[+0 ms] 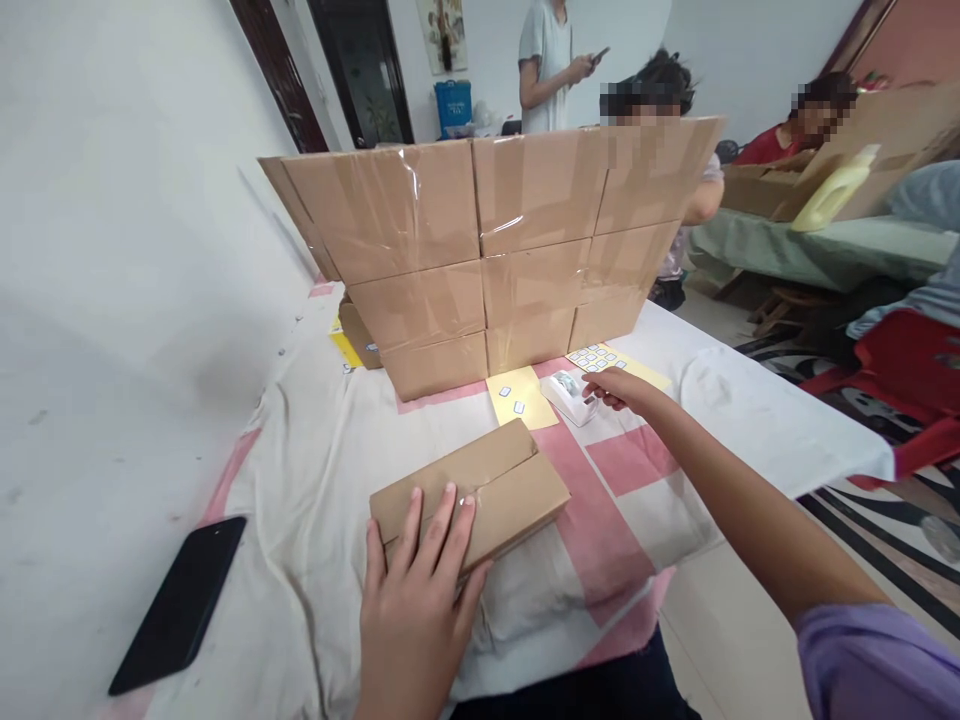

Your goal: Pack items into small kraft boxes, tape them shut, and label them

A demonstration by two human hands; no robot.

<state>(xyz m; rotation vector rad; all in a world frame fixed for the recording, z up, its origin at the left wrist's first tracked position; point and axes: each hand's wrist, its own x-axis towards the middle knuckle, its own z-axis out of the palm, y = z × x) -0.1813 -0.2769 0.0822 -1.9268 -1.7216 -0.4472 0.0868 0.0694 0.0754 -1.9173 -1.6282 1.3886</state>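
Note:
My left hand [421,580] lies with spread fingers on top of a small closed cardboard box [517,485], which sits tilted across the table in front of me. My right hand [613,388] reaches forward to a small white tape dispenser [568,398] and touches its right end with curled fingers. What the fingertips pinch is too small to make out. Beside the dispenser is a yellow sheet [540,408] bearing a couple of small white labels. Another yellow sheet [634,372], with several labels, lies partly behind my right hand.
A wall of taped cardboard boxes [420,220] stands across the table's far side. A black phone [180,605] lies at the left by the white wall. A yellow box [345,345] is behind the stack. Other people are beyond, near a second table with a yellow bottle [834,192].

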